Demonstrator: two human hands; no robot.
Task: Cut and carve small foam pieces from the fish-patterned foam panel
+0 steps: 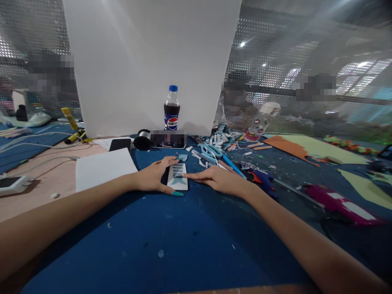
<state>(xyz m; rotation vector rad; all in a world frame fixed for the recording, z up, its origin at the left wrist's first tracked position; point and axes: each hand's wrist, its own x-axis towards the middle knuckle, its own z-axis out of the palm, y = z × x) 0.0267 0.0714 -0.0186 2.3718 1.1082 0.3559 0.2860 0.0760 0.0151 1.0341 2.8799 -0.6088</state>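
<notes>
A small white card (178,185) with pale blue-grey pieces on its face lies flat on the blue mat. My left hand (153,175) is spread around its left side, fingertips at the upper edge and the thumb, with a long teal nail, by the lower edge. From the right, my right hand (216,179) reaches in with its index finger stretched out, the tip touching the card's face; its other fingers are partly hidden. Just above the card is a small pale blue scrap (183,157), near my left fingertips.
Behind are a cola bottle (172,110), a propped phone (168,141) and a wire spool (142,139). Light-blue scissors (211,151) lie among paper scraps. White paper (104,169) is at left; a magenta tool (343,204) and a tumbler (263,120) are at right.
</notes>
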